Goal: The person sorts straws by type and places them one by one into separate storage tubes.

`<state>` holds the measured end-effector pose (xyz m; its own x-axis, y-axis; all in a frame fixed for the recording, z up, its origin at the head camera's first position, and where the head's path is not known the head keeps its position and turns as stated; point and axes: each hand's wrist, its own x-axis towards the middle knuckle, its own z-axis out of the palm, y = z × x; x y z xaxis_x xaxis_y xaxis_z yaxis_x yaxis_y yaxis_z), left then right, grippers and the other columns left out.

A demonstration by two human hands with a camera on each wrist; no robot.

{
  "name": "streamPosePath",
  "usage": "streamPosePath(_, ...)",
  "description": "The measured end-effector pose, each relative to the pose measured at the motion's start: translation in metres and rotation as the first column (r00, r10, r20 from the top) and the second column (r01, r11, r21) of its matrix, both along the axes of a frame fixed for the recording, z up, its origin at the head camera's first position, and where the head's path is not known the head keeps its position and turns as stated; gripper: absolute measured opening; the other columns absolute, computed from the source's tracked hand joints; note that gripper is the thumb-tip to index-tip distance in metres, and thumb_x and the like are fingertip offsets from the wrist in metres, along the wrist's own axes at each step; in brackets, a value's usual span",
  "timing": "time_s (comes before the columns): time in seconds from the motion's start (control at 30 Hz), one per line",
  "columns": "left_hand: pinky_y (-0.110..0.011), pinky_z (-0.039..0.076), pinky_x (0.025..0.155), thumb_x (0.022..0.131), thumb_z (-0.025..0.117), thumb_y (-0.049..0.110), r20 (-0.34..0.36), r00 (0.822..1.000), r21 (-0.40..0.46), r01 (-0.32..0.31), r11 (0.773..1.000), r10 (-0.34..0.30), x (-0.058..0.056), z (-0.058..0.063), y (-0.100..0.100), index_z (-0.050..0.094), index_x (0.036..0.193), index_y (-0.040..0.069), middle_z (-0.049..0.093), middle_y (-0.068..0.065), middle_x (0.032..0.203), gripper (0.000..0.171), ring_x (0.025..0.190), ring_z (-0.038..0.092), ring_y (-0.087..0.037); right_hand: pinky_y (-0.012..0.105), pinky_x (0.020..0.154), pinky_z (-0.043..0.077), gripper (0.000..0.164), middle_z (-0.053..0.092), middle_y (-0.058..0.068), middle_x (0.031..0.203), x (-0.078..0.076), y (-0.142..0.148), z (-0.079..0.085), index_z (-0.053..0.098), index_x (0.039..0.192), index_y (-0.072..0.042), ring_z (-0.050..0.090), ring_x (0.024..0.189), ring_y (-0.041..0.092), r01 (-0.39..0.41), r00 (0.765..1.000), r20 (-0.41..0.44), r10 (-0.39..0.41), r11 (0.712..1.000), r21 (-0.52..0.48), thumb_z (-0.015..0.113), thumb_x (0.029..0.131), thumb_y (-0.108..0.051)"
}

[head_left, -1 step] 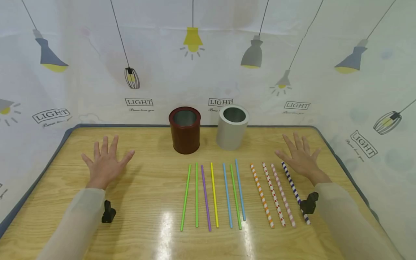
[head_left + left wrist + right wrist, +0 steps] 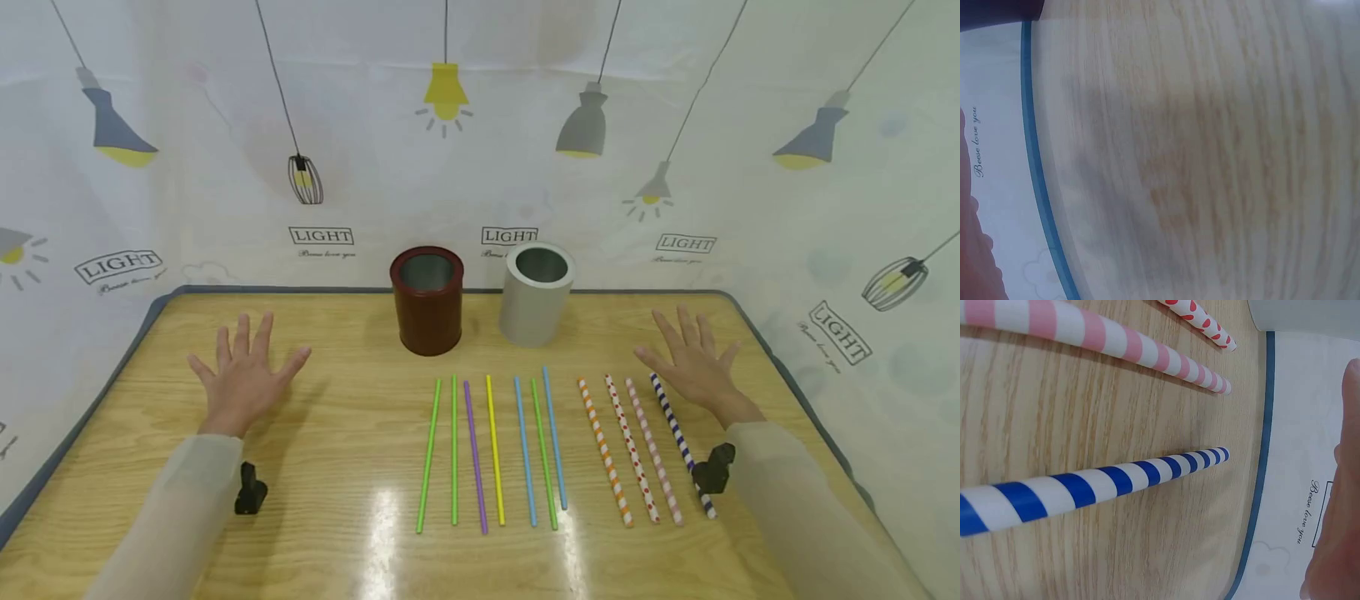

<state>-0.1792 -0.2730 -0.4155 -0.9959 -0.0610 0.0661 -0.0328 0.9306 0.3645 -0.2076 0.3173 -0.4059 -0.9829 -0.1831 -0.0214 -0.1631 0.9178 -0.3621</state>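
Note:
My left hand is spread flat with fingers apart over the left side of the table, holding nothing. On the right, my right hand is likewise spread, just beyond the top end of a blue-and-white striped straw. Beside that straw lie a pink striped straw, a red-dotted straw and an orange striped straw. Further left, several thin plain straws lie side by side, among them a yellow straw, a purple straw and a blue straw.
A dark red cylindrical container and a white one stand upright at the back of the wooden table. Both have open tops. A fabric backdrop printed with lamps rises behind the table and along its sides.

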Motion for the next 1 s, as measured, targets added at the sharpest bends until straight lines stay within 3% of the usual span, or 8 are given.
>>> streamPosePath(0.2,-0.071,-0.024,0.084,0.088,0.029,0.067,-0.003,1.0,0.006,0.006,1.0,-0.006,-0.002,-0.002,0.001,-0.001,0.148,0.016,-0.01,-0.022,0.148,0.084,0.131,-0.018,-0.044,0.066,0.078,-0.032,0.076,-0.019,0.01,0.149,-0.002,0.0,0.0,-0.001,0.148,-0.023,-0.027,0.13,0.034,0.007,1.0,-0.007,-0.007,1.0,-0.001,0.037,0.092,-0.057)
streamPosePath(0.3,-0.073,-0.019,0.085,0.088,0.031,0.066,-0.007,1.0,0.023,0.011,1.0,-0.011,-0.003,-0.002,0.003,0.0,0.148,0.014,-0.005,-0.024,0.149,0.085,0.132,-0.011,-0.047,0.067,0.08,-0.03,0.076,-0.019,0.009,0.15,-0.002,-0.001,-0.001,-0.001,0.148,-0.025,-0.027,0.131,0.033,0.006,1.0,-0.005,-0.006,1.0,-0.009,0.038,0.091,-0.057)
streamPosePath(0.37,-0.075,-0.008,0.09,0.089,0.033,0.064,-0.026,1.0,0.044,0.017,0.999,-0.016,-0.003,-0.001,0.005,0.007,0.148,0.01,0.007,-0.027,0.147,0.084,0.131,0.004,-0.049,0.071,0.083,-0.024,0.077,-0.015,0.011,0.15,-0.003,-0.002,-0.001,0.001,0.148,-0.024,-0.023,0.132,0.036,-0.007,1.0,-0.016,0.007,1.0,-0.011,0.04,0.091,-0.056)
streamPosePath(0.5,-0.063,0.032,0.09,0.092,0.044,0.05,-0.102,0.994,0.164,0.055,0.985,-0.038,-0.006,0.004,0.015,0.036,0.138,-0.001,0.041,-0.028,0.131,0.069,0.114,0.041,-0.045,0.071,0.096,0.006,0.071,0.015,0.023,0.148,-0.003,-0.008,0.0,0.018,0.147,-0.011,0.01,0.133,0.045,-0.074,0.996,-0.059,0.069,0.994,-0.086,0.047,0.093,-0.045)
streamPosePath(0.6,-0.051,0.048,0.075,0.093,0.051,0.037,-0.166,0.985,0.298,0.087,0.95,-0.038,-0.01,0.01,0.026,0.054,0.122,-0.002,0.055,-0.023,0.116,0.049,0.097,0.055,-0.037,0.061,0.091,0.034,0.058,0.044,0.026,0.13,-0.001,-0.02,0.005,0.035,0.139,-0.001,0.043,0.115,0.043,-0.11,0.993,-0.056,0.101,0.976,-0.188,0.051,0.094,-0.035)
streamPosePath(0.7,-0.044,0.051,0.07,0.092,0.055,0.03,-0.222,0.975,0.413,0.106,0.904,-0.013,-0.018,0.019,0.04,0.06,0.114,0.0,0.06,-0.019,0.108,0.038,0.087,0.059,-0.031,0.051,0.079,0.047,0.047,0.058,0.024,0.11,0.002,-0.036,0.011,0.046,0.131,0.001,0.057,0.095,0.036,-0.099,0.995,-0.036,0.093,0.958,-0.268,0.054,0.094,-0.028)
streamPosePath(0.83,-0.036,0.051,0.07,0.091,0.058,0.031,-0.241,0.97,0.531,0.123,0.839,0.01,-0.03,0.033,0.061,0.061,0.114,0.004,0.061,-0.014,0.107,0.036,0.087,0.058,-0.025,0.039,0.069,0.051,0.039,0.063,0.018,0.095,0.005,-0.06,0.011,0.056,0.121,0.002,0.06,0.081,0.027,-0.1,0.995,-0.052,0.087,0.939,-0.328,0.057,0.092,-0.024)
streamPosePath(1.0,-0.029,0.048,0.071,0.089,0.059,0.034,-0.229,0.973,0.623,0.139,0.769,0.009,-0.043,0.048,0.084,0.06,0.116,0.007,0.06,-0.011,0.108,0.038,0.088,0.057,-0.022,0.036,0.056,0.052,0.036,0.063,0.018,0.087,0.012,-0.087,0.004,0.058,0.117,0.002,0.061,0.069,0.03,-0.095,0.994,0.012,0.111,0.897,-0.432,0.059,0.091,-0.023)
